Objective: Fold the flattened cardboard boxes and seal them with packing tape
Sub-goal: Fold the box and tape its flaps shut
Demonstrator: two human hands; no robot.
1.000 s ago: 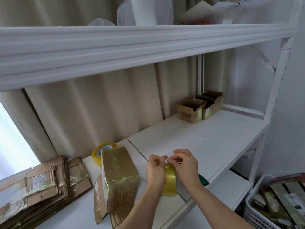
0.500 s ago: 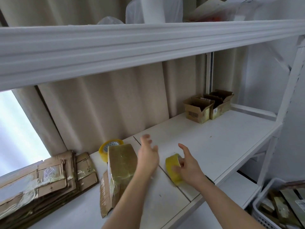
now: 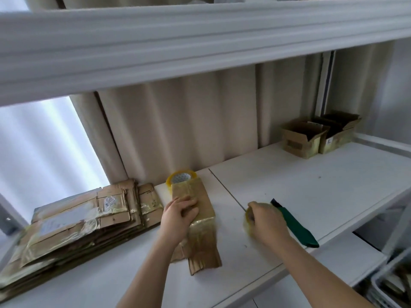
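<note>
A taped-over brown cardboard box (image 3: pixel 201 205) stands on the white shelf (image 3: pixel 311 187), its loose flaps spread toward me. My left hand (image 3: pixel 179 216) grips the box's upper left side, fingers curled over the top face. My right hand (image 3: pixel 265 222) holds a yellowish roll of packing tape (image 3: pixel 248 221) down on the shelf to the box's right; most of the roll is hidden under the hand. A second tape roll (image 3: pixel 181 177) lies behind the box. A stack of flattened cardboard boxes (image 3: pixel 73 221) lies at the left.
A green-handled cutter (image 3: pixel 293 223) lies just right of my right hand, near the shelf's front edge. Two folded open boxes (image 3: pixel 320 135) stand at the back right. An upper shelf beam (image 3: pixel 200 38) runs overhead. A white basket (image 3: pixel 391 283) sits low at the right.
My left hand let go of the tape roll, swung left and took hold of the box. My right hand brought the roll down onto the shelf. The view tilted downward.
</note>
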